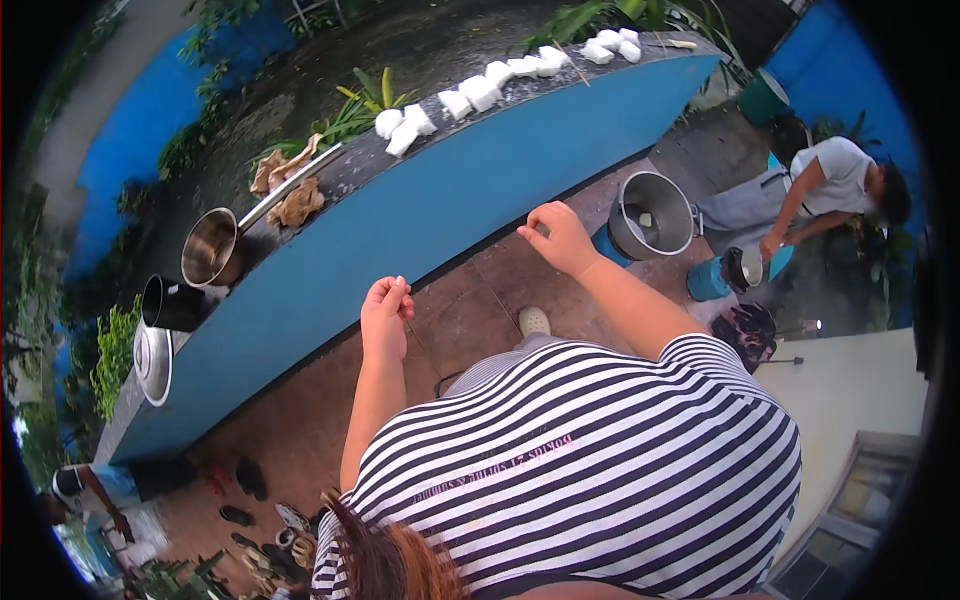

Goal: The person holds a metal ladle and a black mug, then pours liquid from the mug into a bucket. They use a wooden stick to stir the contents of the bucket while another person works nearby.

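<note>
My left hand is held in front of me with its fingers curled in and thumb against them; nothing shows in its grip. To the right, my right hand hovers with loosely bent fingers, the thumb slightly apart, and holds nothing visible. Both are in the air near a low blue wall. Just right of my right hand stands a large metal pot with a small pale lump inside. Several white blocks lie along the wall's dark top.
Also on the wall are a long-handled metal saucepan, crumpled brown paper, a black container and a metal lid. A person bends over a blue cylinder at right. Shoes lie lower left, near another person.
</note>
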Motion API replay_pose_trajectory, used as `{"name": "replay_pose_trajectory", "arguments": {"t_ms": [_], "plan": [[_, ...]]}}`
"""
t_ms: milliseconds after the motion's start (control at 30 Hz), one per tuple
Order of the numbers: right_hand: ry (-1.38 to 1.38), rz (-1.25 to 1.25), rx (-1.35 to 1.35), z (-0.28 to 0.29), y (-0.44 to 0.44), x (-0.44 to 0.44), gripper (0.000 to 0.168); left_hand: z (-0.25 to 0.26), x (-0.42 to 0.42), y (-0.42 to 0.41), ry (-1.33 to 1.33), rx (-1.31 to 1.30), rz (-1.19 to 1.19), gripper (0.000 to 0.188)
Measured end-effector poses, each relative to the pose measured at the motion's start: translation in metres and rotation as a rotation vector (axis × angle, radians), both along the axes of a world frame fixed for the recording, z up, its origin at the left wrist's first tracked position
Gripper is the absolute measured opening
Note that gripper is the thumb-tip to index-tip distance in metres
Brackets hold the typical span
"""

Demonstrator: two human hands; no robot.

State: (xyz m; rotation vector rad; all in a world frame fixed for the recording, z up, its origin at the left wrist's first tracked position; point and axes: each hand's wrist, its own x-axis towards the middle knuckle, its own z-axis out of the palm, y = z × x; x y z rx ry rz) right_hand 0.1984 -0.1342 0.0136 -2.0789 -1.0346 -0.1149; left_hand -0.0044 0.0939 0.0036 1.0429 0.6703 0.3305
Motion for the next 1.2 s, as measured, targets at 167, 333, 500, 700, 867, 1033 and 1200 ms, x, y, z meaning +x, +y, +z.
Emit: {"name": "replay_pose_trajectory", "arguments": {"t_ms": [167,333,500,700,867,1033,1200], "plan": [[0.224,-0.308,0.089,-0.008,-0.067,0.042,0.023,0.003,0.067,-0.032,0.025,0.022,-0.184,0.011],[0.364,-0.430,0.088,-0.019,-0.100,0.131,0.019,0.010,0.138,-0.055,0.093,0.092,-0.328,0.016],[0.388,-0.467,0.055,-0.031,-0.084,0.277,0.026,0.018,0.203,-0.096,0.176,0.115,-0.313,0.030],[0.417,-0.462,-0.307,-0.005,-0.021,0.385,0.038,0.032,0.251,-0.133,0.254,0.137,-0.293,0.027],[0.399,-0.456,-0.388,-0.018,-0.004,0.425,0.037,0.040,0.275,-0.138,0.293,0.159,-0.242,0.025],[0.345,-0.271,-0.229,-0.041,-0.046,0.426,0.043,0.026,0.309,-0.140,0.287,0.151,-0.307,0.024],[0.544,-0.219,-0.073,-0.048,-0.118,0.348,0.037,0.007,0.365,-0.141,0.222,0.219,-0.468,0.023]]}}
